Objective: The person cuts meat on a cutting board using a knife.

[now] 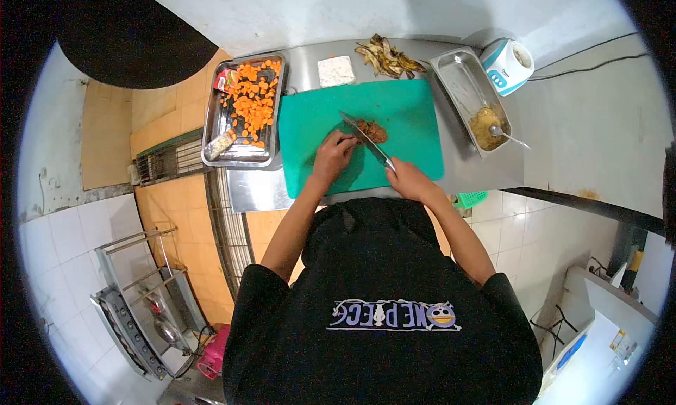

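Note:
My right hand (410, 179) grips the handle of a kitchen knife (371, 141), whose blade slants up and left across the green cutting board (415, 102). Brown chopped food (373, 131) lies in a small heap along the right side of the blade. On the blade's left, my left hand (334, 156) rests on the board, its fingers bent together and the fingertips close to the blade. What those fingertips hold, if anything, is too small to make out.
Left of the board, a metal tray (209, 134) holds orange carrot pieces (253, 106), a small jar (220, 144) and a red packet (227, 81). Behind are a white block (336, 71) and banana-like peels (387, 56). Rightward stand a metal pan (458, 77) with yellowish mash and spoon, and a white-teal appliance (508, 67).

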The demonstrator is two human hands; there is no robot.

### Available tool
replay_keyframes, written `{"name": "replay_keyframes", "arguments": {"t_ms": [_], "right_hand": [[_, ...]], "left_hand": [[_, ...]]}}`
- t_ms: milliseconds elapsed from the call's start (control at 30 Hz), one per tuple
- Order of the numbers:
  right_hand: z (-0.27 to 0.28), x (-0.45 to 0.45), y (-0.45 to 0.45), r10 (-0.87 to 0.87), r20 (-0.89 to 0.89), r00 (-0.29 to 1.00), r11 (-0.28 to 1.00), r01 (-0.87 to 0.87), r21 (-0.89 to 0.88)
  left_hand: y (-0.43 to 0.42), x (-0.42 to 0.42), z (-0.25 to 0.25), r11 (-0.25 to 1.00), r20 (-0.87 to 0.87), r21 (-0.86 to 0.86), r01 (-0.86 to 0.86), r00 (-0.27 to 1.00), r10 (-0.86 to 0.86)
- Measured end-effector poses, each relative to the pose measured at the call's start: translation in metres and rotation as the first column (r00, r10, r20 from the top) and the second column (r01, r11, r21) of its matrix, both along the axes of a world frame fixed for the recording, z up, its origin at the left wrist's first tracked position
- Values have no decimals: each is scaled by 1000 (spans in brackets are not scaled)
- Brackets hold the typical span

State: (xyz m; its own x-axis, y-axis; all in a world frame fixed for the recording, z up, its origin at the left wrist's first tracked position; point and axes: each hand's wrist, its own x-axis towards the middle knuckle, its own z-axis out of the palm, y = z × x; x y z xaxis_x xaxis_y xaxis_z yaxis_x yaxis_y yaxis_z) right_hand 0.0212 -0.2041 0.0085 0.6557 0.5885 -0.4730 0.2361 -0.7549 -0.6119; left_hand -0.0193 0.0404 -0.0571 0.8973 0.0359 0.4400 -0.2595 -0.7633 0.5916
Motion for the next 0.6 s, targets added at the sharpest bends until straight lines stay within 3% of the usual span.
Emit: {"name": "replay_keyframes", "arguments": {"t_ms": [300, 400, 467, 600], "right_hand": [[-6, -22, 0, 17, 72, 997, 1000, -16, -20], [-15, -33, 11, -13, 170, 985, 990, 36, -134], [-21, -34, 17, -38, 208, 977, 990, 65, -122], [-29, -27, 18, -39, 271, 962, 995, 63, -79]], "left_hand": [[-1, 0, 2, 999, -34, -32, -21, 999, 20], [2, -3, -2, 1000, -32, -16, -18, 999, 17], [2, -3, -3, 998, -143, -60, -27, 990, 19], [-1, -2, -11, 999, -58, -27, -38, 998, 37]]}}
